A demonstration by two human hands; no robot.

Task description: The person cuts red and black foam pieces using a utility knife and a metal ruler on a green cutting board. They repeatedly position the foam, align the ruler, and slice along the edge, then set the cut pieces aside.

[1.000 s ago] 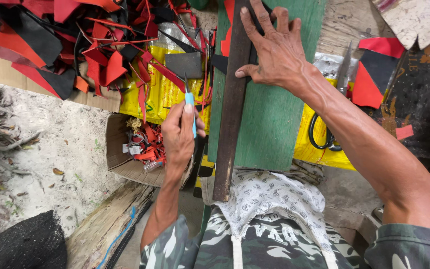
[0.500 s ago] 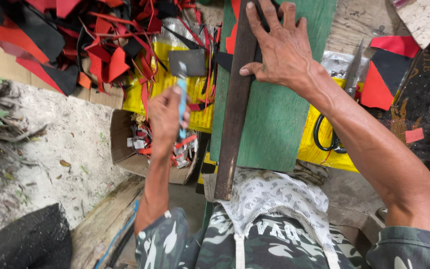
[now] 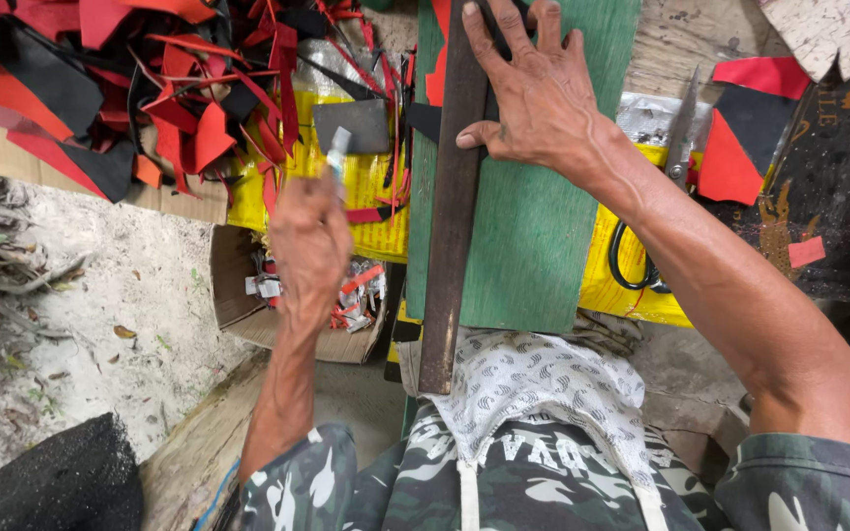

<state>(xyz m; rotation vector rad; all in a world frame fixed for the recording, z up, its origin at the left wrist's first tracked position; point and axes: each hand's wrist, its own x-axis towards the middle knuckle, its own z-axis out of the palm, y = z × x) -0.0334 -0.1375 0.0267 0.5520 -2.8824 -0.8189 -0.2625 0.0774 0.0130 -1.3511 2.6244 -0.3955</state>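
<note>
Head view, looking down: the right hand (image 3: 543, 93) lies flat with fingers spread on a long dark metal straightedge (image 3: 450, 226), pressing it against a green board (image 3: 533, 236); the thumb reaches across the bar's right edge, and the palm rests on the board itself. The straightedge runs lengthwise along the board's left margin, its near end overhanging a patterned white cloth (image 3: 533, 393) on the person's lap. The left hand (image 3: 309, 241) is raised to the left of the board, clear of it, and clenched around a small cutter (image 3: 336, 152) whose pale blue handle and blade tip project above the knuckles. The cutter sits well apart from the straightedge, above a yellow plastic sheet (image 3: 366, 187). Below the left hand stands an open cardboard box (image 3: 248, 305) holding scraps. Red and black offcuts (image 3: 179, 88) are heaped at the upper left. A dark grey rectangular piece (image 3: 354, 126) lies just right of the cutter tip. Black-handled scissors (image 3: 656, 216) rest on the yellow sheet to the right of the board, partly hidden by the right forearm.
</note>
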